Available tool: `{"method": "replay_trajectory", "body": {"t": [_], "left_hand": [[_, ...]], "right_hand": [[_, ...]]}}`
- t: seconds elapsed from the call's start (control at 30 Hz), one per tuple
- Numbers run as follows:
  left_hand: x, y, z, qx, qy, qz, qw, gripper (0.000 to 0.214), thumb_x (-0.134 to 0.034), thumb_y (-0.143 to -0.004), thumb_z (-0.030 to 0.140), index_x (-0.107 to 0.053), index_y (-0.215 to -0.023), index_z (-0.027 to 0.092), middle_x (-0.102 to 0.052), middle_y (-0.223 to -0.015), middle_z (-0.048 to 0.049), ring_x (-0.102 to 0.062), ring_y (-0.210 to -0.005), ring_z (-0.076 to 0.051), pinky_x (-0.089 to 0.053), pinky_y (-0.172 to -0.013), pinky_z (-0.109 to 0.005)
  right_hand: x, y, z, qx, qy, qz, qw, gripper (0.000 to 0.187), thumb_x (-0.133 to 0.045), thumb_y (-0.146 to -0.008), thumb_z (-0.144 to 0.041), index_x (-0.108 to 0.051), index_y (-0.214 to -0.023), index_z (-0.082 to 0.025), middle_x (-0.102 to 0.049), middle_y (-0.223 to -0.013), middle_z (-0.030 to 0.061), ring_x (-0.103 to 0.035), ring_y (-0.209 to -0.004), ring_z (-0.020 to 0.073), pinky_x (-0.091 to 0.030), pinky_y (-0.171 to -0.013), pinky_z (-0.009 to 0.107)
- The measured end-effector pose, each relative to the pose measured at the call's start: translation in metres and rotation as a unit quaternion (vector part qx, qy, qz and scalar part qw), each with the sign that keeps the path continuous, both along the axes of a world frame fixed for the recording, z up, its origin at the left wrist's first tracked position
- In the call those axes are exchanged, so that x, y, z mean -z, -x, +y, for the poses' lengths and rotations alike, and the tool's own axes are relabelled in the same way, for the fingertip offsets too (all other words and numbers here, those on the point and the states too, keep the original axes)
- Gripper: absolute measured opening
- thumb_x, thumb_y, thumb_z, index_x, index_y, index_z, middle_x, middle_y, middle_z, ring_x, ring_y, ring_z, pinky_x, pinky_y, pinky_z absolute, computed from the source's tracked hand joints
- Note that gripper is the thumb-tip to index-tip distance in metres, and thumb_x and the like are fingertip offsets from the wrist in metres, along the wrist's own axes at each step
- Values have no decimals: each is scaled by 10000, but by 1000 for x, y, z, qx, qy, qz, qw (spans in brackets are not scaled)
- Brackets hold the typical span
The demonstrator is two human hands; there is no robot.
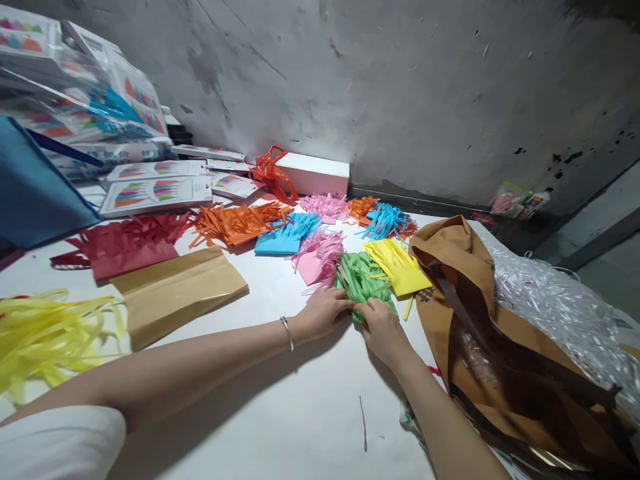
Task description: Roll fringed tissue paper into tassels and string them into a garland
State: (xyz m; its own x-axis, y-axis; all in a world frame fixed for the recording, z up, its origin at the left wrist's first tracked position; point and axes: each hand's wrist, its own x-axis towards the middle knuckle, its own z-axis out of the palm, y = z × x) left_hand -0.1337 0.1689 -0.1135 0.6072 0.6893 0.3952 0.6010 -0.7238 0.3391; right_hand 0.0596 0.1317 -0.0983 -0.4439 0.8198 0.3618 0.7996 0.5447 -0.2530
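Both hands meet at a green fringed paper bundle [364, 275] on the white table. My left hand [325, 312], with a silver bangle on the wrist, has its fingers curled at the near left edge of the green paper. My right hand [383, 325] is closed on the near edge, close beside the left. Part of the green paper is hidden under the fingers. A pink fringed bundle [311, 267] lies just left of it, and a yellow fringed bundle [399, 268] to its right.
Blue [280, 241], orange [235, 228] and dark red [135, 250] fringed bundles lie behind and left. A flat brown paper bag [185, 293] is near yellow strips [60, 333]. On the right sit a brown cloth bag [450, 247] and clear plastic [550, 300]. Printed packages [157, 190] stand back left.
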Motion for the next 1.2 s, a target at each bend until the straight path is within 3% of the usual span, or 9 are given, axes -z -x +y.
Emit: {"method": "replay_trajectory", "body": {"t": [0.1, 0.17, 0.33, 0.4, 0.5, 0.6, 0.73, 0.9, 1.2], "left_hand": [[-1, -1, -3, -15, -11, 25, 1000, 236, -595, -882, 168, -720, -1083, 167, -667, -922, -105, -613, -845, -249, -473, -738, -367], [-1, -2, -4, -19, -15, 33, 999, 285, -587, -894, 203, -688, -1157, 161, -659, -960, -112, -604, -868, -257, -472, -751, -380], [4, -2, -3, -30, -11, 34, 999, 335, -519, -925, 185, -632, -1238, 152, -651, -1009, -127, -593, -913, -267, -474, -780, -402], [8, -1, -2, -35, -5, 25, 999, 360, -503, -925, 171, -604, -1270, 147, -651, -1036, -136, -592, -931, -273, -483, -790, -411], [13, 1, 1, -34, 7, 5, 999, 399, -505, -914, 154, -570, -1307, 136, -649, -1089, -151, -596, -969, -280, -501, -814, -417], [14, 3, 3, -30, 20, -15, 999, 449, -508, -894, 125, -547, -1342, 135, -647, -1131, -151, -601, -1004, -275, -513, -834, -408], [14, 4, 3, -30, 31, -38, 998, 479, -519, -873, 122, -553, -1349, 166, -656, -1120, -129, -607, -1003, -263, -517, -845, -398], [11, 5, 1, -38, 42, -73, 996, 436, -514, -886, 143, -573, -1317, 170, -669, -1110, -116, -621, -991, -255, -515, -855, -395], [9, 7, -1, -41, 48, -125, 990, 322, -497, -868, 95, -645, -1142, 182, -684, -1027, -86, -639, -929, -215, -516, -819, -348]], "right_hand": [[-6, -1, -2, 3, -21, -53, 998, 39, -688, -849, -229, -689, -868, -195, -639, -888, 77, -563, -871, 249, -445, -832, 391], [-9, -1, -2, 28, -39, -74, 996, 175, -663, -892, -329, -682, -797, -184, -635, -868, 105, -558, -880, 274, -437, -856, 448], [-9, -1, 0, 75, -74, -99, 989, 230, -511, -921, -82, -695, -810, -164, -654, -1021, 185, -562, -1005, 313, -411, -920, 519], [-7, 2, -1, 35, -75, -110, 991, 270, -493, -882, 2, -705, -899, -165, -657, -1136, 174, -562, -1077, 294, -417, -963, 475], [-4, 8, -5, -39, -60, -125, 990, 331, -484, -863, 37, -704, -972, -185, -702, -1028, 103, -610, -1000, 232, -466, -915, 363], [-1, 11, -7, -61, -50, -129, 989, 361, -473, -857, 39, -694, -1063, -159, -719, -1005, 108, -638, -978, 240, -484, -905, 367], [3, 9, -3, -49, -41, -117, 991, 384, -464, -862, 31, -686, -1119, -148, -719, -1079, 158, -654, -1010, 264, -476, -944, 400], [8, -1, 8, -27, -22, -70, 997, 330, -449, -907, -22, -713, -1015, -190, -725, -830, 85, -665, -820, 214, -511, -818, 322], [2, -4, 5, 40, 13, 86, 995, 297, -532, -829, -29, -745, -919, -215, -768, -897, 35, -706, -808, 181, -546, -781, 284]]}}
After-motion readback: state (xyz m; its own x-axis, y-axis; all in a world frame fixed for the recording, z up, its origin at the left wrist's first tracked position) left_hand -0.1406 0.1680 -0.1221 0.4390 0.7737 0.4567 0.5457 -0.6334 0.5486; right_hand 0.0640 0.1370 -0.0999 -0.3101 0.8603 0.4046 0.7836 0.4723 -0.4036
